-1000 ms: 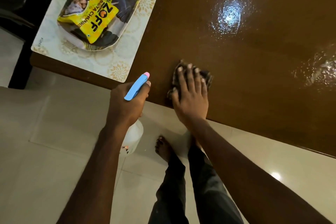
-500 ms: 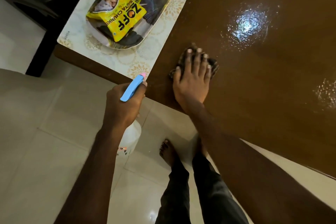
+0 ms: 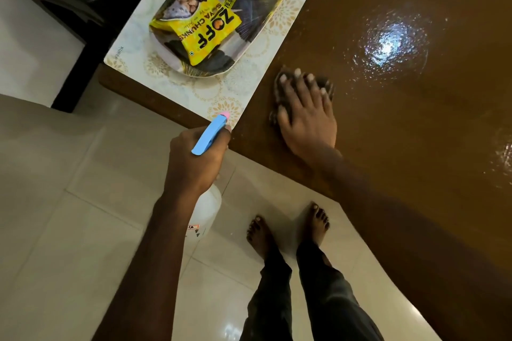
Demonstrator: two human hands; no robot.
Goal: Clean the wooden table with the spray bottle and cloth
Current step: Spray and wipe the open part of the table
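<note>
Wiping goes best if the right hand (image 3: 306, 119), flat and pressing the cloth (image 3: 279, 86) beneath its spread fingers, sweeps on to the wet patch (image 3: 388, 46) ahead of it, while the left hand (image 3: 194, 166), clamped round the bottle (image 3: 206, 213), stays off the surface (image 3: 401, 147).

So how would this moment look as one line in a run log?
step: wiping | right hand: flat on cloth on wooden table | left hand: holds spray bottle off table edge | wet patch: unwiped
</note>
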